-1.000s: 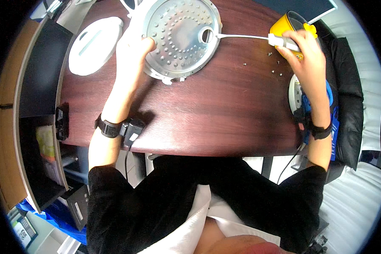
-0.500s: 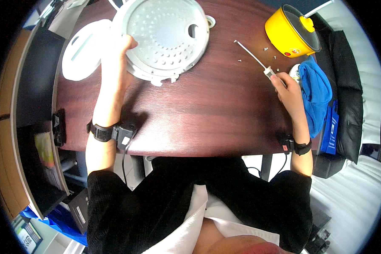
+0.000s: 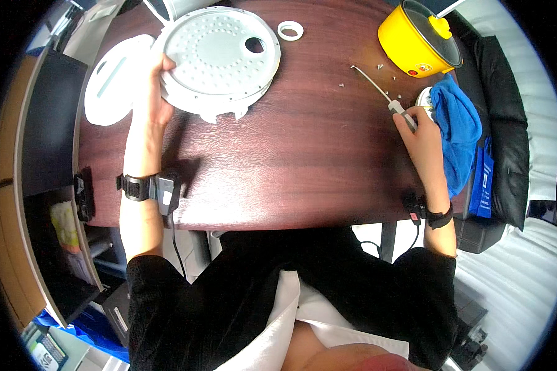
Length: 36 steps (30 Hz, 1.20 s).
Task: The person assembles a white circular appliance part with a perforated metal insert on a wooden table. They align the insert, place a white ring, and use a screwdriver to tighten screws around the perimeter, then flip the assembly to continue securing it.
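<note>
My left hand [image 3: 156,102] grips the left edge of a round white plastic appliance part [image 3: 220,77], thumb over its rim. The part's upper face has raised bumps and one round hole, with tabs along its near edge. A flat white oval piece [image 3: 98,102] lies beside it, partly behind my hand. In my right hand [image 3: 422,139] is a screwdriver [image 3: 375,85], its shaft pointing forward and left. Something small shows at its tip, perhaps a screw. Several small screws [image 3: 380,66] lie on the table around the shaft.
A white ring [image 3: 290,38] rests on the brown table [image 3: 278,167] beyond the round part. At the far right stands a yellow pot [image 3: 408,46] with a lid. A blue cloth [image 3: 458,136] lies close to my right hand, partly over a white round item [image 3: 423,98].
The round part and my left hand have shifted left, and the white ring now shows fully. My right hand keeps the screwdriver, lowered slightly.
</note>
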Tool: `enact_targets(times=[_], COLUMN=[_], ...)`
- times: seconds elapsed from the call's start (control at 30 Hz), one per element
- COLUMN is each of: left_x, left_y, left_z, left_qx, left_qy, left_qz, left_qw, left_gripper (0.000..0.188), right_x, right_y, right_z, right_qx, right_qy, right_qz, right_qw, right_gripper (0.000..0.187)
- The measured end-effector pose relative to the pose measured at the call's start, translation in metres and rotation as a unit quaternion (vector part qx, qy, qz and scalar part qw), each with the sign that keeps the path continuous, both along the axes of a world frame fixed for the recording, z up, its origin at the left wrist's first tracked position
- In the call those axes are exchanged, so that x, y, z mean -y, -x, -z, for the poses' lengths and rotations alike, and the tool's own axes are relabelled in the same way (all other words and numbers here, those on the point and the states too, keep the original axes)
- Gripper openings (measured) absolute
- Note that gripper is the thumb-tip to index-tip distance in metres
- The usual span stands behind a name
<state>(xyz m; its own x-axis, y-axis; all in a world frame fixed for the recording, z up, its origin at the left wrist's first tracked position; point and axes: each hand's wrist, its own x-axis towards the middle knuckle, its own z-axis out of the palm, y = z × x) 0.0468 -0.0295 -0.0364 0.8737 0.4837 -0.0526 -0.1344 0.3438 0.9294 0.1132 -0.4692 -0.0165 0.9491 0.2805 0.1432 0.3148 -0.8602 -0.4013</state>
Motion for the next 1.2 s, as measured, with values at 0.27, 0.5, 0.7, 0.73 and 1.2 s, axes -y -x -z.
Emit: enact_targets(times=[0.27, 0.5, 0.7, 0.73, 1.2], left_x=[-0.006, 0.003, 0.002, -0.002, -0.007], left_y=[-0.004, -0.006, -0.002, -0.003, -0.004], left_z=[0.008, 0.002, -0.005, -0.004, 0.006], left_qx=[-0.061, -0.141, -0.222, -0.239, -0.146], left_qy=[-0.051, -0.166, -0.338, -0.343, -0.295], left_qz=[-0.002, -0.023, -0.008, 0.008, 0.019], left_qw=[0.997, 0.976, 0.914, 0.908, 0.944], left_gripper=[0.016, 0.037, 0.038, 0.038, 0.057], right_x=[0.003, 0.012, 0.01, 0.009, -0.01], right_y=[0.016, 0.027, 0.033, 0.033, 0.056], right_z=[-0.004, 0.003, 0.002, 0.0, -0.007], right_qx=[0.024, -0.001, -0.009, -0.036, -0.057], right_qy=[0.009, -0.013, -0.024, -0.019, 0.0], right_qz=[0.003, 0.049, 0.028, 0.032, -0.194], right_qw=[1.0, 0.999, 0.999, 0.999, 0.979], right_gripper=[0.027, 0.029, 0.03, 0.03, 0.031])
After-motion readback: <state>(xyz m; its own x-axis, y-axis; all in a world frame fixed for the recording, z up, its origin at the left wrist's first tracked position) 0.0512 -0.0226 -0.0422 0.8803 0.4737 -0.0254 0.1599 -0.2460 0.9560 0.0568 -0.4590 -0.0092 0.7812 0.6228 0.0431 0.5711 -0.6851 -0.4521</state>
